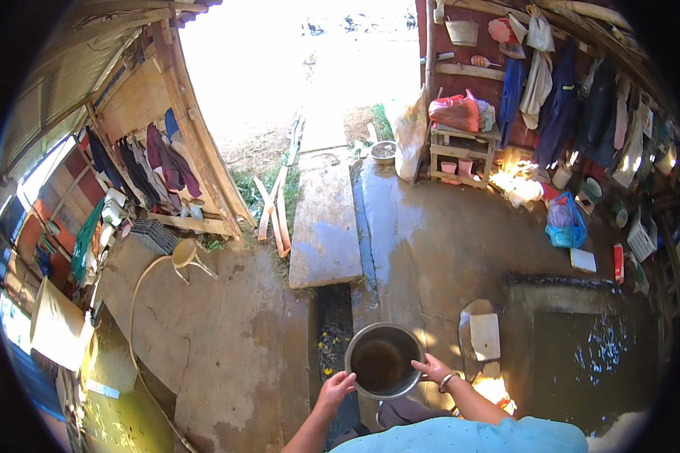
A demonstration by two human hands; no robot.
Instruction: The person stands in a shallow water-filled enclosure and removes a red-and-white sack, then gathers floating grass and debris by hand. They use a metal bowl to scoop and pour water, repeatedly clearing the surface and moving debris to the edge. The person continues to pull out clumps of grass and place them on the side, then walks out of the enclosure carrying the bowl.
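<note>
A round metal basin (385, 361) is held level in front of my body, over the edge of a drain channel. Its inside looks dark brown toward the bottom; whether liquid lies in it I cannot tell. My left hand (337, 389) grips the rim at the left, and my right hand (434, 368), with a bangle on the wrist, grips it at the right. Both thumbs rest at the rim, while the other fingers are partly hidden. Below the basin's left side, the drain channel (334, 321) holds bits of yellow and dark debris.
A water-filled tank (589, 362) lies at the right, beside a pale slab (484, 337). Another water tank (125, 415) is at the lower left, with a hose (134, 325) running past it. A stone slab (325, 234) bridges the channel ahead. A wooden stand (461, 155) stands farther right.
</note>
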